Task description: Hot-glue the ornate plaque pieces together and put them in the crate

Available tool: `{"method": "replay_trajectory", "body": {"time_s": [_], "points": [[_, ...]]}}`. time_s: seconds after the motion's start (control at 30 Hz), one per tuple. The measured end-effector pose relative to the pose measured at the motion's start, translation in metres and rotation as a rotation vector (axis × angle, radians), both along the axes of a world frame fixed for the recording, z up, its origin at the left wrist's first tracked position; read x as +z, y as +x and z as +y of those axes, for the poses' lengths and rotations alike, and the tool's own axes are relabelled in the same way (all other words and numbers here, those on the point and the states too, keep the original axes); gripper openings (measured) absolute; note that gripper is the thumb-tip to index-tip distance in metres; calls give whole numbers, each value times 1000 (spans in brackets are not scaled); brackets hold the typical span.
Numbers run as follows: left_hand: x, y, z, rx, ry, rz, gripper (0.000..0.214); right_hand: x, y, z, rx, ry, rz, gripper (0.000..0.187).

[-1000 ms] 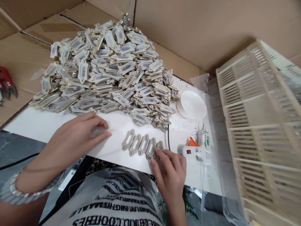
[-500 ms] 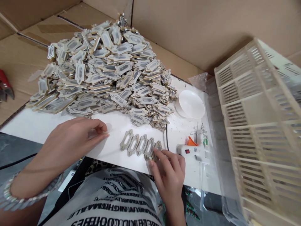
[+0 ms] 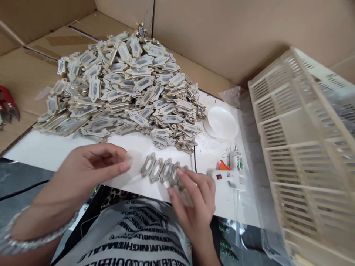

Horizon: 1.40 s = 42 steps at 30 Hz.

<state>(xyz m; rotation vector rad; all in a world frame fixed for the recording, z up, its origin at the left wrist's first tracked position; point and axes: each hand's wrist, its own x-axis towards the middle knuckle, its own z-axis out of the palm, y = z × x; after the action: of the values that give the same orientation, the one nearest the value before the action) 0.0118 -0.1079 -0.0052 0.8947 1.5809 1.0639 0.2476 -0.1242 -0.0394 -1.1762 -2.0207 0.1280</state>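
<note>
My left hand (image 3: 91, 168) hovers over the white board (image 3: 50, 149), fingers curled toward the thumb around something pale that I cannot make out. A short row of flat beige frame-shaped pieces (image 3: 155, 170) lies overlapped near the board's front edge. My right hand (image 3: 194, 201) lies with fingers stretched over the right end of that row, touching it. Behind them rises a big heap of the same pieces (image 3: 124, 85).
A white glue gun (image 3: 227, 178) with an orange trigger lies right of my right hand, its black cord running toward the heap. A white round dish (image 3: 222, 123) sits behind it. A cream slatted plastic basket (image 3: 305, 147) stands at the right. Red-handled tool (image 3: 7, 103) at far left. Cardboard walls surround.
My right hand has slid forward and left over the row's right end, fingers flattening. My left hand has lifted slightly and turned, its fingers curling more.
</note>
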Motion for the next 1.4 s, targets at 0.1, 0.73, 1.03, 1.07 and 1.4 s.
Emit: {"method": "replay_trajectory", "body": {"time_s": [0.1,0.73,1.03,1.07,1.4], "points": [[-3,19,-2,-109,-44,-332,24,13,-17,7,156,11,46,59],[-9,51,-9,-121,-280,-731,39,15,-37,17,155,138,102,45],[-3,61,-11,-95,-224,-872,31,12,-36,15,195,138,150,45],[-4,62,-11,-101,-202,-887,29,12,-36,15,189,138,145,43],[-11,64,-14,-95,-115,-878,20,11,-34,14,161,103,169,27]]}}
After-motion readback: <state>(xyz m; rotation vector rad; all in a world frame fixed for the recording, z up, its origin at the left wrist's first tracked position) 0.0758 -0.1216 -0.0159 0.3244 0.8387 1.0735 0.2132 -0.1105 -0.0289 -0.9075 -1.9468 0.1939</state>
